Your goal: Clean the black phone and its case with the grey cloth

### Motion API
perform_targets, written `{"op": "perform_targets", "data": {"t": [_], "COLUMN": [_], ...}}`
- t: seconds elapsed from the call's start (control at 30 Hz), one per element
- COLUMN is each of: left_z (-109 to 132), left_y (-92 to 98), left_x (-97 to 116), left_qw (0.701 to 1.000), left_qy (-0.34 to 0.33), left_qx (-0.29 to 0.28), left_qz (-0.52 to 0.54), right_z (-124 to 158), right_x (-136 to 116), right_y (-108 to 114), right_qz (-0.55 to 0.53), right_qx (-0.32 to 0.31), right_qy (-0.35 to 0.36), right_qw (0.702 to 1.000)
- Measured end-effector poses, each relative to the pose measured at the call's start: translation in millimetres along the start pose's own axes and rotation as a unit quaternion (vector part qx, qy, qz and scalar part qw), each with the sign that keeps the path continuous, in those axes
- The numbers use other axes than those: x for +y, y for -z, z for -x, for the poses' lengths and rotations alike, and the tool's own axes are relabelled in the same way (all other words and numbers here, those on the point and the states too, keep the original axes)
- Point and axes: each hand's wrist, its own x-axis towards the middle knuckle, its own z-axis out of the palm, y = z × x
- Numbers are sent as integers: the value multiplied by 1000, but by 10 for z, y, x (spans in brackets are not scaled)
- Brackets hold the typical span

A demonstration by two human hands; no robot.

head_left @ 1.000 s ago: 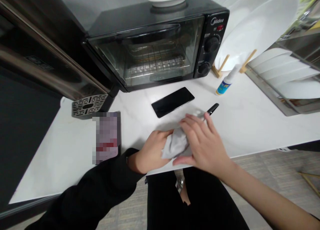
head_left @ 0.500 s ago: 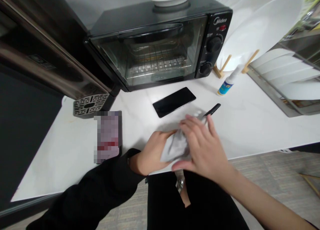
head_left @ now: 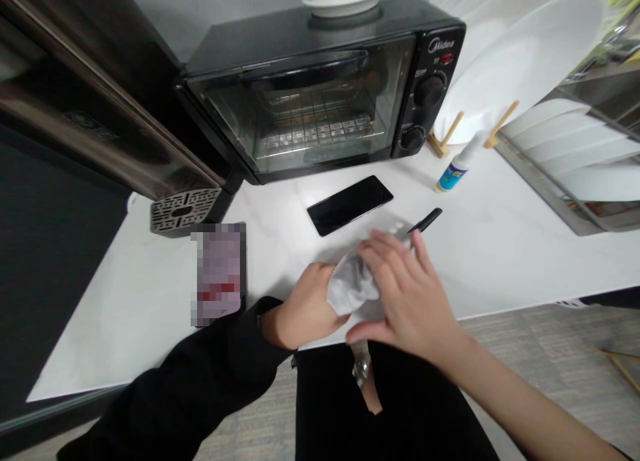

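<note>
Left hand clenched on a crumpled light-grey cloth at the near edge of the white marble tabletop. Right hand lies flat, fingers spread, pressing on the cloth; it grips nothing that I can see. Black pen just beyond the right fingertips. Black smartphone lies flat behind, in front of the black toaster oven.
</note>
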Motion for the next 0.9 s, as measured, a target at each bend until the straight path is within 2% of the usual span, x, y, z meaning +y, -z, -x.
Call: {"op": "perform_targets", "data": {"t": [0.1,0.17,0.2,0.33,0.4,0.47,0.57,0.63,0.7,0.83,0.9], "left_z": [-69,-93,-92,-41,-26,-39,-86,-103,-93,-37,-31], "left_y": [66,81,76,37,44,71,104,99,72,19,23], "left_x": [60,71,61,-25,-41,-16,54,81,77,24,18], "left_qw": [1000,999,998,997,998,997,998,998,998,999,999], "left_qy": [-4,3,4,-7,-14,-6,6,0,-8,-19,-35], "left_qx": [10,33,32,-9,-24,-26,-1,23,36,38,15], "left_qz": [12,37,53,71,65,68,57,50,59,6,-20], "right_z": [-109,-153,-152,-35,14,11,-74,-130,-141,-34,10], "right_x": [472,514,424,-208,-289,-82,425,560,412,-166,-185], "right_y": [122,146,130,-20,-37,18,148,184,145,-10,-14], "right_qz": [45,41,26,-44,-37,-13,34,41,15,-48,-45], "right_qx": [35,39,30,-6,-5,-4,21,37,30,-5,-12], "right_qy": [-88,-104,-92,19,36,11,-74,-104,-88,30,46], "right_qw": [995,993,995,999,999,1000,996,993,996,998,998]}}
